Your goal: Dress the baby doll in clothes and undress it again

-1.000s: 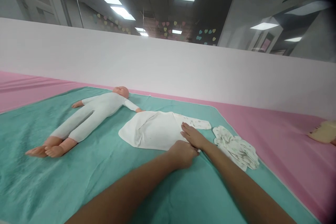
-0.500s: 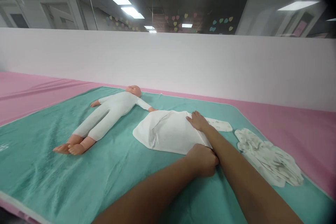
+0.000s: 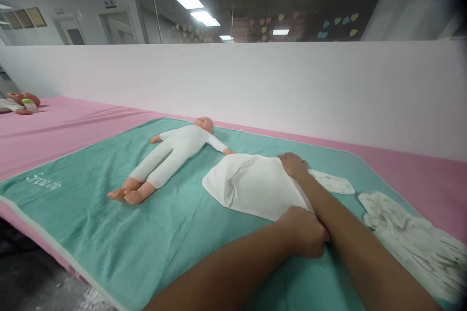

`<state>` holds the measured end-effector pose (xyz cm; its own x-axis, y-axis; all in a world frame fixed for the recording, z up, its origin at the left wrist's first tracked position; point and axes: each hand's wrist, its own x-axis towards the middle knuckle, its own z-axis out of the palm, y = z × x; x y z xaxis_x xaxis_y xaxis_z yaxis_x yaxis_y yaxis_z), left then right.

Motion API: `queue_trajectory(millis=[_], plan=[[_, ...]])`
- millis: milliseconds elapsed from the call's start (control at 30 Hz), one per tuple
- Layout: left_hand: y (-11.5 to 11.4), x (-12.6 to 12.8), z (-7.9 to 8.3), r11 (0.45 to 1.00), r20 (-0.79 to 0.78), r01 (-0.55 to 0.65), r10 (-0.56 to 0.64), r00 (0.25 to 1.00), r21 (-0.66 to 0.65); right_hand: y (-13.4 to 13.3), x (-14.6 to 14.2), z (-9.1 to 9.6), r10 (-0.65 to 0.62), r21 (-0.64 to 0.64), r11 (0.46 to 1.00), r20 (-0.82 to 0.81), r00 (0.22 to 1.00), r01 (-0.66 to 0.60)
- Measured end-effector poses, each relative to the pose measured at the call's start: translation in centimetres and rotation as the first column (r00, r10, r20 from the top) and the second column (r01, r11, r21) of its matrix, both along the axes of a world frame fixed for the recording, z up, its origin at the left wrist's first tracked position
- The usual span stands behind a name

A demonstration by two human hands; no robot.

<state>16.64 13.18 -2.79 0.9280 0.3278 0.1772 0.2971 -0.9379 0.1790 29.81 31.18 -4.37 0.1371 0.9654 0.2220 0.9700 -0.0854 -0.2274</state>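
A white baby garment (image 3: 251, 184) lies flat on the teal towel (image 3: 109, 233). My right hand (image 3: 294, 165) rests on its far right edge, fingers curled over the cloth. At the garment's near corner my left hand (image 3: 304, 231) is closed, pinching the fabric. A printed sleeve (image 3: 332, 182) sticks out to the right of my right hand. A baby doll (image 3: 175, 153) in a white suit lies on its back to the left of the garment, apart from both hands.
A crumpled printed cloth (image 3: 408, 238) lies at the right of the towel. Pink sheet (image 3: 54, 126) surrounds the towel, with a white wall panel behind. Another doll (image 3: 20, 102) lies at far left. The bed's front edge drops at the lower left.
My right hand has slid along the garment's right edge toward its far end. The left hand stays clamped on the near corner. The view has swung left.
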Motion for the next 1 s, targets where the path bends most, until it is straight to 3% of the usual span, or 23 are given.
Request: queue_trajectory(millis=[133,200,267,333,400,500,533,567,633,733,800,933,1000], plan=[[0.4,-0.3,-0.2,1.0,0.072,0.001,0.001,0.997,-0.017,-1.8,-0.3,0.8,0.073,0.15,0.987,-0.041,0.996,-0.066],[1.4,-1.3,0.2,0.995,0.18,-0.102,0.103,0.978,-0.012,-3.1,-0.9,1.1,0.11,0.185,0.978,-0.05,0.993,-0.1],[2.8,-3.4,0.8,0.957,0.32,-0.289,0.274,0.907,-0.003,-4.5,-2.2,1.3,0.173,0.174,0.971,-0.042,0.984,-0.164],[4.5,-6.7,1.4,0.868,0.418,-0.497,0.453,0.787,-0.005,-6.1,-4.3,1.2,0.285,0.134,0.951,-0.016,0.958,-0.28],[5.9,-10.9,1.8,0.756,0.399,-0.654,0.596,0.697,0.013,-7.6,-6.9,1.0,0.423,0.085,0.902,0.012,0.906,-0.423],[7.4,-17.4,1.8,0.6,0.364,-0.799,0.754,0.547,-0.042,-9.6,-10.5,0.7,0.606,-0.003,0.796,0.002,0.796,-0.606],[7.7,-19.1,1.8,0.532,0.313,-0.835,0.824,0.472,-0.139,-10.0,-11.4,0.6,0.641,-0.026,0.767,-0.014,0.767,-0.641],[8.0,-20.6,1.7,0.477,0.238,-0.844,0.874,0.424,-0.246,-10.3,-12.0,0.6,0.661,-0.045,0.749,-0.031,0.75,-0.661],[8.5,-22.4,1.6,0.457,0.16,-0.807,0.889,0.429,-0.374,-10.3,-12.5,0.6,0.668,-0.078,0.738,-0.055,0.742,-0.67],[8.8,-22.7,1.7,0.508,0.16,-0.694,0.849,0.504,-0.51,-9.4,-12.5,0.8,0.625,-0.111,0.771,-0.06,0.778,-0.627],[8.7,-22.2,2.1,0.52,0.159,-0.629,0.828,0.538,-0.577,-8.3,-12.7,0.9,0.561,-0.096,0.821,-0.047,0.827,-0.562],[7.4,-20.9,3.4,0.509,0.246,-0.468,0.821,0.515,-0.723,-6.3,-13.8,0.8,0.422,-0.041,0.906,-0.021,0.907,-0.422],[6.3,-20.0,3.9,0.556,0.322,-0.412,0.797,0.512,-0.721,-5.6,-14.2,0.6,0.379,-0.032,0.925,-0.015,0.925,-0.379]])
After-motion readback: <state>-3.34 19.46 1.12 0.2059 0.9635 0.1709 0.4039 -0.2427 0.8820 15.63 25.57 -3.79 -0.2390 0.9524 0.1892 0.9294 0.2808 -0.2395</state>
